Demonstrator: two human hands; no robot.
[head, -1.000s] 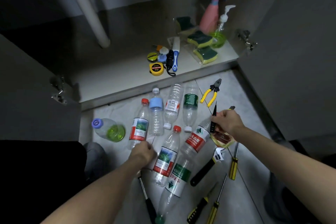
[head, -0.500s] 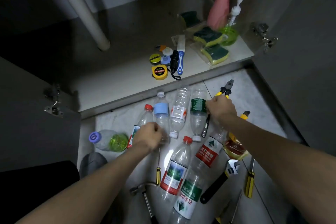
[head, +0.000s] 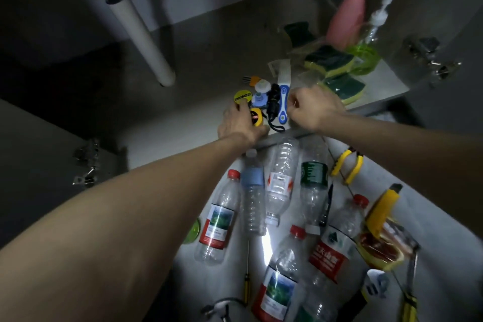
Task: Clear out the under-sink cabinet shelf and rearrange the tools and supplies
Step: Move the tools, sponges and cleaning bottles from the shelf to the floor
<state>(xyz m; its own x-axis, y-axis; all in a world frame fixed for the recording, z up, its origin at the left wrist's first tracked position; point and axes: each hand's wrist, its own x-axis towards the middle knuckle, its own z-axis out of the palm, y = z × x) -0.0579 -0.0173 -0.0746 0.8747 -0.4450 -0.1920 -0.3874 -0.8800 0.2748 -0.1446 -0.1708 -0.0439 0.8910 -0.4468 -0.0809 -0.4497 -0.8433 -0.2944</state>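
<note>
Both hands are up on the cabinet shelf (head: 162, 123). Left hand (head: 239, 123) covers the yellow tape measure (head: 257, 118), fingers stretched onto it. Right hand (head: 312, 110) sits curled beside the blue-white brush (head: 283, 102); can't tell if it holds anything. Plastic bottles (head: 279, 178) on the floor look empty, and the pump bottle (head: 366, 52) has green liquid.

On the cabinet shelf (head: 183, 123) near its front edge, my left hand (head: 239, 123) rests over the yellow tape measure (head: 256, 117), fingertips reaching the round yellow-and-black tape roll (head: 242, 97). Just right of them lie a black flashlight (head: 273, 99) and a blue-and-white brush (head: 283, 97), side by side. My right hand (head: 312, 108), fingers curled, sits against the brush.
</note>
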